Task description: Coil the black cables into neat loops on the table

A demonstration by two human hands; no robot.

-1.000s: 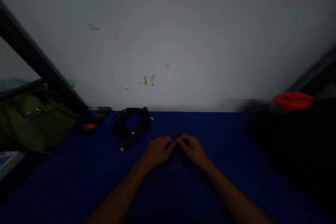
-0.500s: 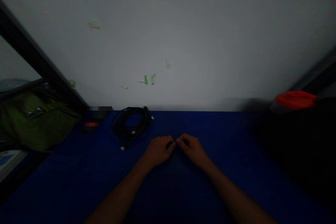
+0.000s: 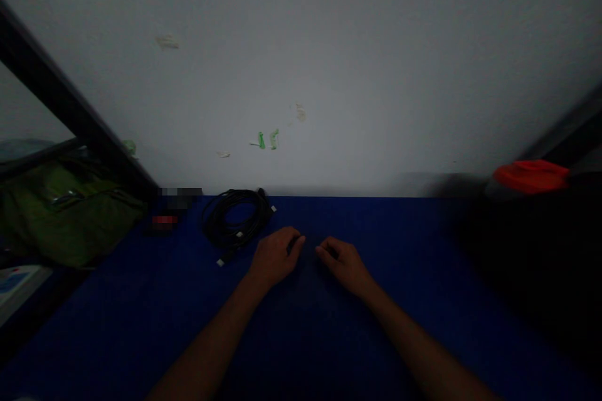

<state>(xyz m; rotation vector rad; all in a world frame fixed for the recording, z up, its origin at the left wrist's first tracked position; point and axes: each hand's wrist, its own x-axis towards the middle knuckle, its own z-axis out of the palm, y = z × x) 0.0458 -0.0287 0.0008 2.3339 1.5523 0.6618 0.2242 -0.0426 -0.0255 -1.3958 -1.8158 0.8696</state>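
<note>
Over the blue tabletop (image 3: 301, 338), my left hand (image 3: 277, 254) is curled, thumb and index finger closed together at the tips. My right hand (image 3: 345, 261) faces it with a similar pinch, a small gap away. In this dim light, whatever either pinch may hold is too small or dark to make out. A coiled black cable (image 3: 216, 225) with pale metal plugs lies just beyond my left hand, not touched by it.
A pale wall (image 3: 357, 75) rises behind the table. Dark, partly blurred items (image 3: 181, 200) sit at the far left corner, beside a green bag (image 3: 70, 219). On the right stand a large black shape (image 3: 531, 263) and an orange object (image 3: 531, 177).
My left hand has moved left and slightly away from me, so the fingertips that met are now apart. My right hand has hardly moved.
</note>
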